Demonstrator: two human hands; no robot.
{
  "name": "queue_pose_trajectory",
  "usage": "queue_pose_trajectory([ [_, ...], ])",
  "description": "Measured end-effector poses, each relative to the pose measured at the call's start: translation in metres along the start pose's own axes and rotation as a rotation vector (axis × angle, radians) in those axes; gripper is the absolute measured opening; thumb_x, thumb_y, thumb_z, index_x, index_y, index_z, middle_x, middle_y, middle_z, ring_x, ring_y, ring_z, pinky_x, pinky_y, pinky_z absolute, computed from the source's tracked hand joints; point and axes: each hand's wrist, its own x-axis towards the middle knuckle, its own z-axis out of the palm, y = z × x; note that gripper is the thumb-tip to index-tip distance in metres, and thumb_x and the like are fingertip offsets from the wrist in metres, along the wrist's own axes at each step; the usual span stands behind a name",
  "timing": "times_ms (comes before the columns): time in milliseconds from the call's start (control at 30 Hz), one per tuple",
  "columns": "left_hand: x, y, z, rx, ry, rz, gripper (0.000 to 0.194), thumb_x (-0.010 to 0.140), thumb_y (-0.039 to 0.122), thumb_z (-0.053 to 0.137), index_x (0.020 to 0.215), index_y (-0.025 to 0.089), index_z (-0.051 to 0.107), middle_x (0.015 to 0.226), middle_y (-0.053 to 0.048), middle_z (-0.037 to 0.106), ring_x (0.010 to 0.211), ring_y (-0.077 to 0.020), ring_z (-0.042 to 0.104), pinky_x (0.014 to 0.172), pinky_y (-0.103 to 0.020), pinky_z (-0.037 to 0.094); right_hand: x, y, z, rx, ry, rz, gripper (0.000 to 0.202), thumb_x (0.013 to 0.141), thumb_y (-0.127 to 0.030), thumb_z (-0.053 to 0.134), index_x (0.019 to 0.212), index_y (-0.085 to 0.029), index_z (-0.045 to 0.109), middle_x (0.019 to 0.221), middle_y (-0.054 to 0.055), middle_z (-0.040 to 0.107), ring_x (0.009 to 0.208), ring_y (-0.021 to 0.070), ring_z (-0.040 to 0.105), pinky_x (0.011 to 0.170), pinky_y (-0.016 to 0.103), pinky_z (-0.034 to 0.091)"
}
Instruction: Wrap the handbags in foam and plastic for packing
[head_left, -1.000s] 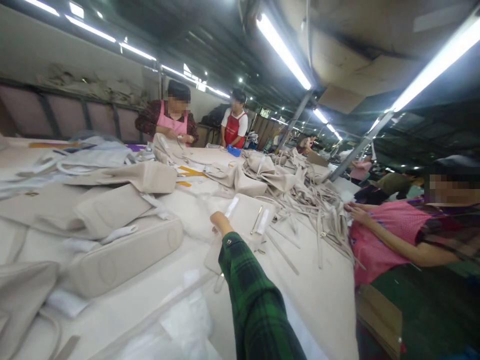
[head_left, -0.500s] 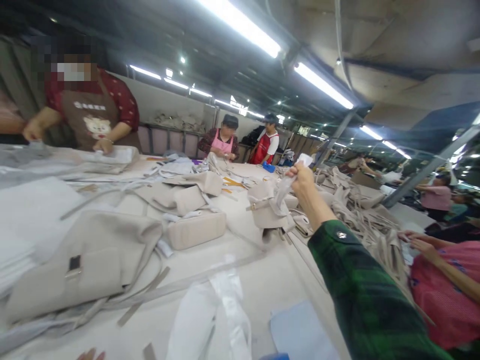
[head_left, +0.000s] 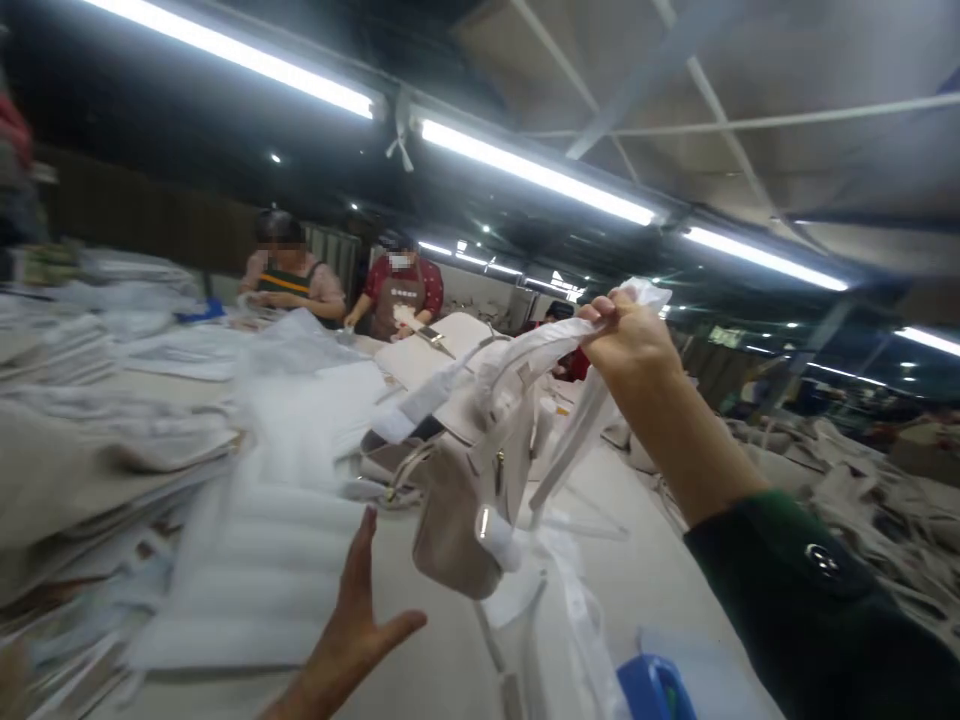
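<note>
My right hand (head_left: 634, 335) is closed high up around the white-wrapped strap (head_left: 551, 340) of a beige bag. From that strap the bag (head_left: 457, 520) hangs tilted above the table, its flap with a buckle swung out to the left and pieces of white wrapping on it. Below and left of it is my left hand (head_left: 360, 610), empty, thumb and fingers spread, apart from the bag. White padded sheets (head_left: 255, 570) lie beside the left hand. A blue object like a tape dispenser (head_left: 656, 688) stands at the front edge.
Beige bags and straps are heaped on the right (head_left: 847, 490). More beige material (head_left: 97, 460) is stacked on the left. Across the table stand co-workers, one in a brown apron (head_left: 397, 300), another in a pink top (head_left: 326, 285).
My right hand has lifted the bag off the table and brought it nearer. My left hand has risen into view with fingers spread. The camera has turned left.
</note>
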Motion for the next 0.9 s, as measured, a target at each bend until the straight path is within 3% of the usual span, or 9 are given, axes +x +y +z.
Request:
queue_pose_trajectory([
  [67,-0.017,0.043,-0.027,-0.154,0.114,-0.069,0.112,0.075,0.048,0.074,0.153,0.034,-0.005,0.162,-0.011,0.006,0.146,-0.0378,0.017,0.116,-0.059,0.021,-0.06,0.006,0.034,0.109,-0.009,0.08,0.031,0.097,-0.003,0.037,0.074,-0.022,0.033,0.061,-0.011,0.031,0.041,0.0028,0.034,0.04,0.014,0.032],
  [167,-0.059,0.085,-0.066,-0.41,0.151,-0.092,0.114,0.068,0.043,0.08,0.152,0.034,0.003,0.156,-0.01,0.027,0.141,-0.036,0.03,0.113,-0.051,0.033,-0.16,0.003,0.074,0.159,-0.098,0.111,0.028,0.097,-0.002,0.037,0.078,-0.022,0.037,0.067,-0.01,0.037,0.043,0.002,0.036,0.042,0.015,0.034],
  [300,-0.131,0.114,-0.104,-0.575,0.256,-0.168,0.098,0.068,0.036,0.081,0.145,0.03,0.022,0.138,-0.008,0.052,0.128,-0.0299,0.048,0.104,-0.041,0.045,-0.288,-0.019,0.101,0.145,-0.24,0.141,0.029,0.097,-0.002,0.035,0.076,-0.021,0.04,0.065,-0.008,0.035,0.047,0.0035,0.037,0.046,0.016,0.036],
  [400,-0.172,0.132,-0.125,-0.713,0.266,-0.299,0.079,0.065,0.032,0.081,0.133,0.02,0.044,0.118,-0.008,0.066,0.109,-0.0288,0.061,0.093,-0.036,0.052,-0.355,-0.041,0.11,0.096,-0.323,0.173,0.032,0.096,-0.002,0.037,0.07,-0.02,0.042,0.063,-0.007,0.035,0.05,0.0042,0.039,0.049,0.016,0.038],
  [533,-0.203,0.155,-0.154,-0.841,0.084,-0.502,0.064,0.053,0.025,0.082,0.113,0.012,0.062,0.097,-0.01,0.073,0.086,-0.0309,0.069,0.074,-0.038,0.057,-0.401,-0.062,0.117,0.012,-0.362,0.162,0.034,0.092,0.001,0.038,0.067,-0.021,0.043,0.06,-0.007,0.036,0.049,0.0053,0.039,0.05,0.016,0.039],
  [667,-0.231,0.159,-0.188,-0.773,-0.084,-0.563,0.067,0.051,0.02,0.082,0.115,0.011,0.064,0.088,-0.009,0.075,0.076,-0.0293,0.07,0.066,-0.036,0.057,-0.432,-0.069,0.111,0.029,-0.273,0.146,0.027,0.088,-0.001,0.05,0.071,-0.022,0.048,0.063,-0.006,0.041,0.051,0.0062,0.041,0.048,0.016,0.041],
  [767,-0.255,0.143,-0.207,-0.783,-0.214,-0.633,0.072,0.05,0.019,0.082,0.119,0.013,0.062,0.09,-0.009,0.075,0.079,-0.0308,0.071,0.069,-0.038,0.058,-0.459,-0.055,0.093,0.037,-0.24,0.211,0.02,0.085,-0.006,0.059,0.072,-0.02,0.052,0.067,-0.004,0.045,0.056,0.0069,0.044,0.052,0.017,0.043],
  [900,-0.281,0.104,-0.22,-0.809,-0.262,-0.72,0.077,0.049,0.022,0.086,0.122,0.015,0.06,0.092,-0.009,0.075,0.084,-0.032,0.071,0.072,-0.039,0.058,-0.492,-0.004,0.06,0.078,-0.157,0.32,0.02,0.078,-0.014,0.073,0.074,-0.018,0.054,0.072,-0.005,0.048,0.058,0.0064,0.044,0.054,0.018,0.044],
])
